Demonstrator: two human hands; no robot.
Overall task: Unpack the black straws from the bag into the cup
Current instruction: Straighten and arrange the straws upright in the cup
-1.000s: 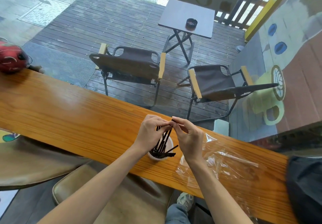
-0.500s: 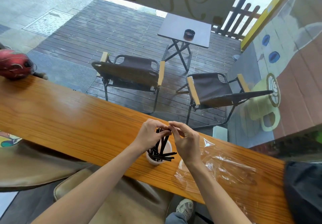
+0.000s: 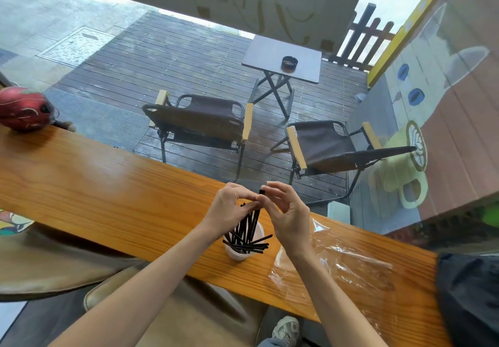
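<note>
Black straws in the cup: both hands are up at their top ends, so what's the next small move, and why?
Probably let go and ease both hands up and away. The black straws already stand in the cup, some splayed over its rim, and the bag lies flat, seemingly empty. The left hand and right hand pinch only the tops.

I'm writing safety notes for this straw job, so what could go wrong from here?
1. The cup is small and sits near the counter's front edge; both hands work the straw tops, so a sideways tug might tip it.
2. Several straws lie flat across the rim and could slide off.
3. The clear bag lies loose at the edge and might slip down.
</note>
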